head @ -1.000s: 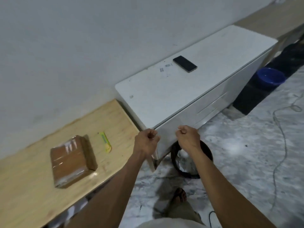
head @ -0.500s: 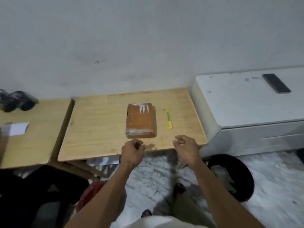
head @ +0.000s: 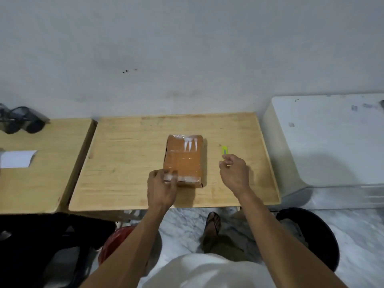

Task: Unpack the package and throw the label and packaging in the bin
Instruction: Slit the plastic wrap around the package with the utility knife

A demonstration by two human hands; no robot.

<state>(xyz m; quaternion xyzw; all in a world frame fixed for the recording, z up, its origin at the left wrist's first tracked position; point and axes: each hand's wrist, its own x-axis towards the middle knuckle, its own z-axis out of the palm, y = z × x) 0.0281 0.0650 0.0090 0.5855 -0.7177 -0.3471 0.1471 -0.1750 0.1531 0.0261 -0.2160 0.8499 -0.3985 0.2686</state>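
Note:
A brown cardboard package [head: 184,159], wrapped in clear tape, lies in the middle of the wooden table [head: 124,163]. My left hand [head: 162,188] has its thumb and bent fingers on the package's near-left corner. A yellow-green utility knife [head: 224,149] lies just right of the package. My right hand [head: 233,173] covers its near end, thumb and forefinger pinched on it, while the knife stays flat on the table. A round black bin [head: 324,235] stands on the floor at the right, under the table's corner.
A white cabinet [head: 332,146] adjoins the table on the right. A second wooden table on the left holds white paper [head: 17,159] and black mesh holders [head: 22,119]. A black chair [head: 41,246] and a red object [head: 116,240] sit below.
My view swung left from the cabinet to the table. Both hands, fists in the air before, have moved forward: the left onto the package corner, the right onto the knife.

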